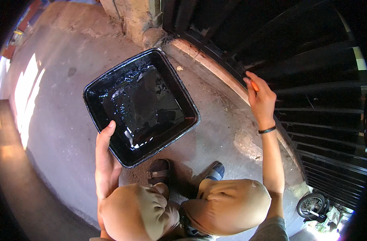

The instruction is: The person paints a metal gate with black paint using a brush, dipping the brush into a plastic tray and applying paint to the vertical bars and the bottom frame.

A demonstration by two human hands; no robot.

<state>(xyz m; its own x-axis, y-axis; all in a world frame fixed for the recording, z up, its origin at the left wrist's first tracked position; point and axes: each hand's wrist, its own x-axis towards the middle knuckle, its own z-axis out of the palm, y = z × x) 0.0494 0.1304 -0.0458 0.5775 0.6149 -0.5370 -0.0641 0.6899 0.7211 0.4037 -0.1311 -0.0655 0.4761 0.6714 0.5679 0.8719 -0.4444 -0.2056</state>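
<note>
My left hand [105, 154] grips the near left rim of a square black plastic basin [190, 120], thumb over the edge and fingers underneath. Wet, glossy black paint [141, 100] coats its floor and inner walls. Off to the right, my right hand [263, 96] is closed around a paintbrush [254, 86] with an orange handle. The brush's bristles barely show against the dark metal gate [312, 98], close to its lower edge. Whether they touch it, I cannot tell. A thin dark band circles my right wrist.
My bent knees [227, 207] and sandalled feet [159, 170] are below the basin on grey concrete floor [62, 120]. A pale sill [215, 66] runs along the gate's foot. At the top stands a rough pillar [137, 18]; a motorcycle wheel [312, 205] shows lower right.
</note>
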